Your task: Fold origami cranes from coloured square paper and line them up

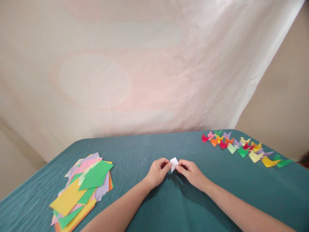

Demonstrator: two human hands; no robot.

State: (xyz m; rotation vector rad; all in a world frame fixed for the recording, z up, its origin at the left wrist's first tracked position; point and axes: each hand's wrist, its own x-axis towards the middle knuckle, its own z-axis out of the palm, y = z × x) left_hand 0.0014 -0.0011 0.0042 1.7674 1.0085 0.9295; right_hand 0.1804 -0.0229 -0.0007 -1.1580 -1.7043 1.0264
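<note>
A small white piece of folded paper (pixel 174 163) is held up between both hands, over the middle of the table. My left hand (pixel 158 171) pinches its left edge between thumb and fingers. On the opposite edge, my right hand (pixel 190 173) grips it the same way, thumb toward me. The paper has a pointed lower corner and a flat upper part; its finer creases are too small to make out. Both hands hover a little above the cloth and cast shadows on it.
Loose coloured paper sheets (pixel 96 175) lie in an untidy pile at the left. Several folded paper birds (pixel 256 156) stand in rows at the far right. A dark green cloth (pixel 145 146) covers the table, and a pale sheet (pixel 154 80) hangs behind it.
</note>
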